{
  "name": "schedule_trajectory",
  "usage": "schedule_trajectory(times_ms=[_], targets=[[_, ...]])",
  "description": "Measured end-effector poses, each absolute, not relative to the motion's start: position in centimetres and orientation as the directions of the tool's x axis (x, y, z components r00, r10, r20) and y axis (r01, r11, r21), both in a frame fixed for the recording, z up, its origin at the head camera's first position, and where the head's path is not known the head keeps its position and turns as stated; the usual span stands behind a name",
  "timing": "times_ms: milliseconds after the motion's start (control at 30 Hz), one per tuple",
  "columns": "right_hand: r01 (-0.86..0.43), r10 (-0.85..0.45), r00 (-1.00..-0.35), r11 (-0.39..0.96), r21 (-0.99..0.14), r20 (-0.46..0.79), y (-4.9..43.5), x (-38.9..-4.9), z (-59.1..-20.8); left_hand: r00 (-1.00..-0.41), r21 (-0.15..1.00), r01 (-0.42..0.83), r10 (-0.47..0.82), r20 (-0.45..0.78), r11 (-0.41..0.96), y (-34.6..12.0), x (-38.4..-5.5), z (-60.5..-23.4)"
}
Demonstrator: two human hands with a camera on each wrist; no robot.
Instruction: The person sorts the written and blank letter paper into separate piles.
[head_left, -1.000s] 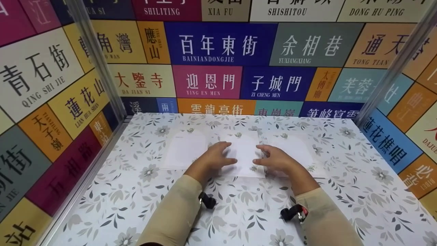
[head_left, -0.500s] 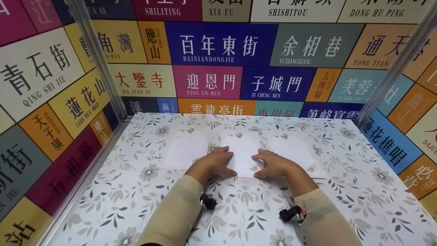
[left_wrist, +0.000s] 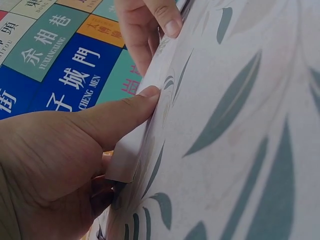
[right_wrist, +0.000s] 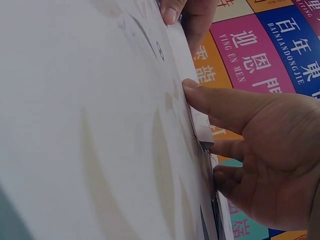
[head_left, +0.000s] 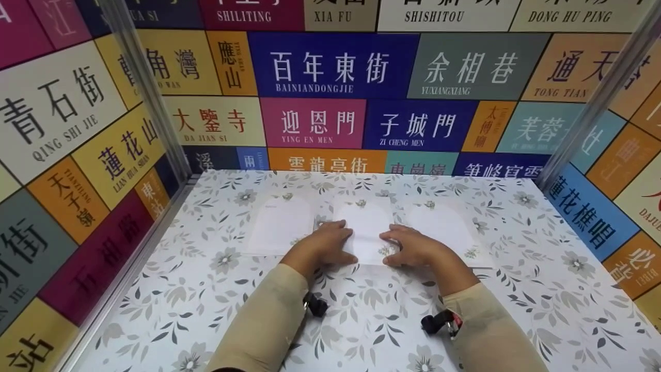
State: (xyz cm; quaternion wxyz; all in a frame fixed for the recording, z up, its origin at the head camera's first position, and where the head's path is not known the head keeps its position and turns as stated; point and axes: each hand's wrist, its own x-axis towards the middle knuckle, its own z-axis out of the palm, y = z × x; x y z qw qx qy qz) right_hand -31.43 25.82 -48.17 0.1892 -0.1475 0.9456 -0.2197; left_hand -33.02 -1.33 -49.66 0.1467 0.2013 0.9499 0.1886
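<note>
A white sheet of letter paper (head_left: 369,219) with small flower prints at its top and lower right lies in the middle of three on the table. My left hand (head_left: 328,245) holds its left side, thumb at the near edge. On the opposite side, my right hand (head_left: 415,249) holds it the same way, fingertips at the right edge. In the left wrist view, a corner of the sheet (left_wrist: 126,160) shows between thumb and curled fingers. The right wrist view shows the other near corner of the sheet (right_wrist: 202,127) beside the right thumb.
Similar paper sheets lie on either side, a left one (head_left: 284,227) with a small printed line and a right one (head_left: 439,225). The table (head_left: 361,330) has a grey leaf and flower pattern. Colourful sign-covered walls (head_left: 330,67) with metal corner posts enclose it.
Both hands have come down from just above the middle sheet to its near corners, thumbs now at its near edge. A faint bend now shows across the sheet.
</note>
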Motion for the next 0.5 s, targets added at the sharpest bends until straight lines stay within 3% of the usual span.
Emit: schedule_trajectory(times_ms=[333,500], targets=[[-0.232,-0.357,-0.915,0.847,-0.478,-0.189,25.83,-31.87,-48.39,-0.883,0.392,0.386,0.457,-0.104,0.835,-0.88,-33.34,-49.99],[-0.22,-0.326,-0.933,0.853,-0.474,-0.155,25.89,-31.93,-48.56,-0.898,0.436,0.377,0.438,-0.045,0.817,-0.93,-33.57,-50.03]])
